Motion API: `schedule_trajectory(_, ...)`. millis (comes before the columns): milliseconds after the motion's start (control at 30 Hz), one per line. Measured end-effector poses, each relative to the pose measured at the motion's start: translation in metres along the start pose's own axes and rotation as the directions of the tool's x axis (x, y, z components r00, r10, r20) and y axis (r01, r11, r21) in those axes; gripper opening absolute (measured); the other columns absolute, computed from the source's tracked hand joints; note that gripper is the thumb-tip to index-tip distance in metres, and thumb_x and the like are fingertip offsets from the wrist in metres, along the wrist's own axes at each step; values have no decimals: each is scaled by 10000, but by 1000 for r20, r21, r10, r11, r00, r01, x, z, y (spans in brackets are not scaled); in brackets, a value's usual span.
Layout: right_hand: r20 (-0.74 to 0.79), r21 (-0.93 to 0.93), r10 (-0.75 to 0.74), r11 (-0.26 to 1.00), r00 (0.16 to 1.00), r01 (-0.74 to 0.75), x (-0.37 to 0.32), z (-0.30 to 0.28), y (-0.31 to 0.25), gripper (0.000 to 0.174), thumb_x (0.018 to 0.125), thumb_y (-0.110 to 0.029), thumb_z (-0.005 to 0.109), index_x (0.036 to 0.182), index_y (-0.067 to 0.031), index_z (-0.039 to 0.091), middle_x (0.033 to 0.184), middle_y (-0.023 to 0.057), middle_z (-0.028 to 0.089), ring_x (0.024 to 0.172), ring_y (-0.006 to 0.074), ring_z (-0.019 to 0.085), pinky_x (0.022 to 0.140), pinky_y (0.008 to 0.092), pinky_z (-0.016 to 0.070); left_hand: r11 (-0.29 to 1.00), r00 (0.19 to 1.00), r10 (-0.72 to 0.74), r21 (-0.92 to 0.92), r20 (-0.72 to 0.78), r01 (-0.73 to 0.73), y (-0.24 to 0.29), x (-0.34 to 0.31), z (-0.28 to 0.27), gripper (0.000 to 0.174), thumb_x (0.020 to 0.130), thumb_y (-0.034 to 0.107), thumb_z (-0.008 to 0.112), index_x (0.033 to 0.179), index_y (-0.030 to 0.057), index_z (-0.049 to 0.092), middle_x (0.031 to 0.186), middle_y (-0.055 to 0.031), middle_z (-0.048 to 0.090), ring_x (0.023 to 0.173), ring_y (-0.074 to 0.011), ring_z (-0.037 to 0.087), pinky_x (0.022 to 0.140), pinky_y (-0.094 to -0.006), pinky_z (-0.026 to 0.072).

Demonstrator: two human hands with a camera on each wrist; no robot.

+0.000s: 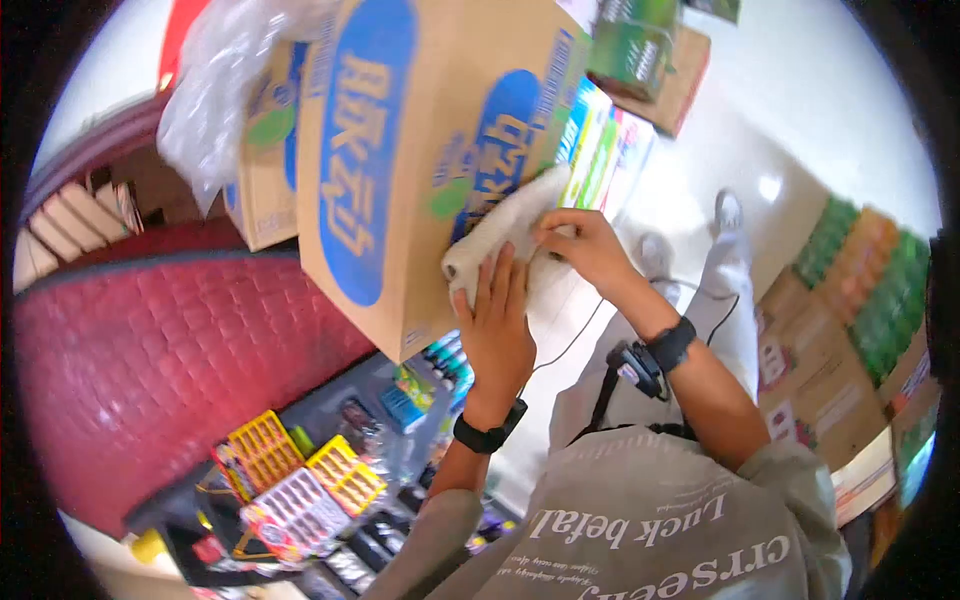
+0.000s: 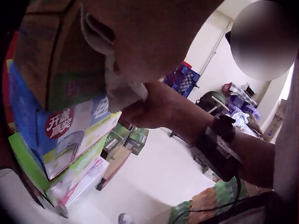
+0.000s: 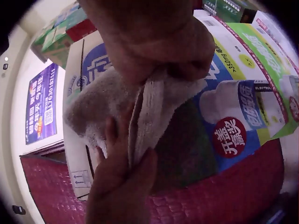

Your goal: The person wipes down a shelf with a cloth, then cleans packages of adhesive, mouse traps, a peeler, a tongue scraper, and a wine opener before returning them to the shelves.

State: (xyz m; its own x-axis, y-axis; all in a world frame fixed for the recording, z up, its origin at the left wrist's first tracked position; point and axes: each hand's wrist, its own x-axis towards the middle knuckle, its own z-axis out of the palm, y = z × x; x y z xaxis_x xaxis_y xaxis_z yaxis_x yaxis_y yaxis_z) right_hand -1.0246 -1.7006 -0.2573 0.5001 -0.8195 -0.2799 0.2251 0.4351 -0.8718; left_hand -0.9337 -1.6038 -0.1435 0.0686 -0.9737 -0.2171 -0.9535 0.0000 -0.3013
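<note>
A whitish cloth (image 1: 505, 225), like a small towel, lies folded against the side of a large brown carton (image 1: 400, 150). My left hand (image 1: 497, 335) rests on the cloth with its fingers extended; in the right wrist view the left hand (image 3: 121, 179) has its thumb beside a fold of it. At the cloth's other end, my right hand (image 1: 590, 250) pinches the edge between curled fingers and thumb. The right wrist view shows the right hand (image 3: 159, 51) from close above, with the cloth hanging from its fingers.
Colourful printed boxes (image 3: 243, 102) stand beside the carton, with green boxes (image 1: 635, 45) farther off. Red padded upholstery (image 1: 180, 370) lies to the left. Small packaged goods (image 1: 300, 490) fill a dark display below. Stacked cartons (image 1: 820, 370) with bottles stand at right.
</note>
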Motion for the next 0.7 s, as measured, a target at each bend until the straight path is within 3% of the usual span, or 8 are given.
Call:
schedule_trajectory(100,-2,-62,4,998,1000,-4,-15,-17,-32,103,791,-127,655,754,-38,618,722,-2,588,650,93,509,629,250,433,971,985,-47,-239,-169,5,6,-7,-10,371,808,12,437,1159,14,559,1328,-99,484,1257,-294,413,1035,-516,242)
schedule_trajectory(233,65,-206,-34,977,997,47,-32,-28,-89,118,867,-132,585,799,-39,557,773,-4,561,717,97,491,707,237,407,821,961,-114,-568,-253,-52,4,-28,-12,403,732,-39,464,1111,26,586,1199,-106,563,1275,-316,393,1055,-574,199)
schedule_trajectory(333,191,-169,3,985,982,30,-40,-21,-125,120,931,-104,477,831,-40,497,803,38,568,796,130,530,766,270,417,760,861,-276,-645,-427,-76,10,-50,11,295,701,-37,515,974,-21,623,927,-188,594,953,-353,549,966,-526,369)
schedule_trajectory(467,413,-83,109,993,904,-82,-41,-3,-150,95,955,-82,409,891,-46,468,757,68,565,767,154,571,792,303,445,584,864,-446,-808,-234,83,14,-83,35,333,651,-23,555,966,44,637,866,-162,623,845,-346,573,846,-425,453)
schedule_trajectory(533,516,-163,174,981,839,-103,-45,16,-155,91,955,-50,385,916,-39,466,715,49,542,707,138,557,737,291,461,419,824,-566,-865,-10,277,7,-102,39,319,667,9,564,974,70,629,845,-155,641,818,-333,597,783,-406,469)
schedule_trajectory(567,553,-203,176,976,814,-74,-49,28,-153,93,940,-21,390,905,-35,475,710,45,537,693,132,543,715,285,455,394,796,-605,-874,-12,286,-3,-111,39,305,679,49,580,980,78,620,848,-153,651,771,-343,608,749,-408,483)
schedule_trajectory(600,588,-237,181,970,788,-46,-53,39,-150,102,925,8,395,895,-31,484,706,42,533,678,126,529,692,279,450,272,782,-602,-879,161,391,-14,-118,32,302,687,96,606,988,77,614,853,-161,651,756,-353,615,701,-414,494)
schedule_trajectory(700,655,-496,271,858,705,132,-70,68,-141,117,884,55,409,865,-20,497,700,59,526,654,127,495,645,263,425,251,785,-614,-920,88,300,-32,-136,42,203,754,205,630,903,67,638,795,-163,647,728,-357,618,648,-417,498)
